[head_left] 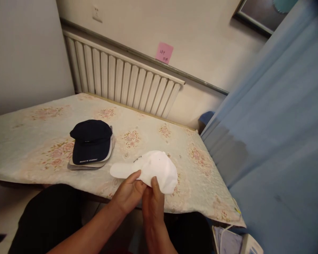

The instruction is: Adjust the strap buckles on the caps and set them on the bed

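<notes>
1. The person's left hand (128,192) and right hand (152,201) meet at the near edge of the table (29,141), both pinched on the rim of a white cap (157,167).
2. The white cap lies just beyond the fingertips, brim pointing left.
3. Farther off, left of the left hand, a navy cap (91,139) tops a small stack.
4. Beyond everything, a radiator (122,81) lines the wall.

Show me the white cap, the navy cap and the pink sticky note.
white cap (159,166): head view, on its crown.
navy cap (91,133): head view, on its crown.
pink sticky note (164,53): head view, at its centre.
</notes>
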`<state>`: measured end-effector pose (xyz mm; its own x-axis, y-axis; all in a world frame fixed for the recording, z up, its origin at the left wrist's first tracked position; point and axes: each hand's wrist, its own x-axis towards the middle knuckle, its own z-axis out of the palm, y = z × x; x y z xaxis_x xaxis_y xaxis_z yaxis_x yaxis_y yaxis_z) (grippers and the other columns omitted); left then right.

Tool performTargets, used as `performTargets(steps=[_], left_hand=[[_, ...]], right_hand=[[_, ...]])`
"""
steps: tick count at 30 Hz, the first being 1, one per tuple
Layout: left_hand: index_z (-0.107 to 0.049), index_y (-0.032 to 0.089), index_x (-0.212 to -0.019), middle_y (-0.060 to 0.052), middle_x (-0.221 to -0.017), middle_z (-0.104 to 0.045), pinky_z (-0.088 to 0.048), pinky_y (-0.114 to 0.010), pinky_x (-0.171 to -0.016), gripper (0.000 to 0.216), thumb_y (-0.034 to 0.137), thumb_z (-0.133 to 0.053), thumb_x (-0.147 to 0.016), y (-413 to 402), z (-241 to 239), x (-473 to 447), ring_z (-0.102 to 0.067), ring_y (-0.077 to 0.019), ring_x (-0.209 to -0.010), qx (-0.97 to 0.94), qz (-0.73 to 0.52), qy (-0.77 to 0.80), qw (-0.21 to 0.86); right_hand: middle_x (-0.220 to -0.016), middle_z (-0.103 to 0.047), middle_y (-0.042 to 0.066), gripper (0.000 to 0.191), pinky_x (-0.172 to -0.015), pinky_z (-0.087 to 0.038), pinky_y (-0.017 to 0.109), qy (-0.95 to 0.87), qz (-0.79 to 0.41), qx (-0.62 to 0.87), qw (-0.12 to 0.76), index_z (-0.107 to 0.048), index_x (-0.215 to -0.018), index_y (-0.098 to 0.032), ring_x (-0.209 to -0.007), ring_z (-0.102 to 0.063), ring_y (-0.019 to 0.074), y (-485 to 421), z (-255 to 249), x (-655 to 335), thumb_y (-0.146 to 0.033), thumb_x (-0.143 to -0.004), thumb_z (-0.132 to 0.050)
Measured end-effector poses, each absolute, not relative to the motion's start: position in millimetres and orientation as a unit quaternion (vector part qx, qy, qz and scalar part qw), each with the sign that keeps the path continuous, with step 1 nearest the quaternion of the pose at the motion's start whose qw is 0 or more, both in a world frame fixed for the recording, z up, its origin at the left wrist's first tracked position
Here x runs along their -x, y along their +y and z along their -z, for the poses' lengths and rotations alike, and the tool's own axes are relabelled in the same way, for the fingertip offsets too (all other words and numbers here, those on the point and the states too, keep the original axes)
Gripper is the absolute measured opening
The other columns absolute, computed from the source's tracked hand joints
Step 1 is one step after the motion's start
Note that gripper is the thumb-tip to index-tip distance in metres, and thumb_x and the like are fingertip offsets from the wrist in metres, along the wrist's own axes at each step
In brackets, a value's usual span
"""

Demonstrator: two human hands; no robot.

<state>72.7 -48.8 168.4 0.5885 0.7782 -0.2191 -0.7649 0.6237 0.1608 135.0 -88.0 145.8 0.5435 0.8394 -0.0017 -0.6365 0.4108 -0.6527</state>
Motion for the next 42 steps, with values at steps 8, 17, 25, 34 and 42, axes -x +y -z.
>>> performTargets(steps=[8,17,25,34,42], left_hand=[[-0.035,0.013,-0.142,-0.014,-0.123,-0.063,-0.042,-0.041,-0.105,0.056,0.005,-0.046,-0.087,-52.3,-167.8,-67.3,-0.058,-0.0253,-0.114,-0.068,-0.453,0.130,0.880],[-0.037,0.021,-0.141,-0.010,-0.127,-0.061,-0.043,-0.042,-0.104,0.069,-0.007,-0.043,-0.079,-36.1,-171.4,-51.6,-0.058,-0.0258,-0.114,-0.040,-0.534,0.105,0.838],[-0.034,0.017,-0.143,-0.010,-0.128,-0.060,-0.035,-0.042,-0.110,0.064,-0.003,-0.044,-0.083,-55.2,-172.4,-66.8,-0.055,-0.0242,-0.119,-0.124,-0.476,0.098,0.865],[-0.047,0.020,-0.135,-0.010,-0.114,-0.069,-0.034,-0.045,-0.108,0.046,0.034,-0.047,-0.091,-42.0,-168.7,-40.0,-0.057,-0.0268,-0.117,-0.037,-0.497,0.046,0.866],[-0.062,0.010,-0.116,-0.016,-0.104,-0.071,-0.036,-0.050,-0.104,0.063,0.061,-0.043,-0.085,-26.7,-149.2,-29.6,-0.060,-0.0336,-0.109,-0.051,-0.443,0.059,0.893]], right_hand=[[-0.127,-0.061,0.009,0.052,-0.108,-0.037,0.047,-0.159,-0.461,0.296,0.822,-0.041,-0.137,-0.018,-0.114,-0.059,0.0219,-81.1,-144.8,-146.2,-0.032,-0.088,-0.052],[-0.130,-0.059,0.009,0.051,-0.105,-0.039,0.049,-0.146,-0.470,0.276,0.826,-0.043,-0.136,-0.023,-0.117,-0.057,0.0222,-79.6,-148.2,-160.6,-0.032,-0.086,-0.054],[-0.129,-0.060,0.008,0.058,-0.109,-0.034,0.046,-0.165,-0.450,0.264,0.837,-0.034,-0.141,-0.021,-0.116,-0.058,0.0201,-75.9,-149.4,-142.6,-0.027,-0.087,-0.054],[-0.124,-0.064,0.008,0.054,-0.107,-0.038,0.044,-0.121,-0.472,0.267,0.832,-0.043,-0.135,-0.018,-0.116,-0.058,0.0216,-73.8,-141.7,-161.5,-0.026,-0.084,-0.058],[-0.112,-0.070,0.008,0.045,-0.104,-0.041,0.046,-0.061,-0.576,0.270,0.769,-0.058,-0.122,-0.014,-0.109,-0.063,0.0250,-76.8,-133.7,-188.0,-0.026,-0.079,-0.060]])
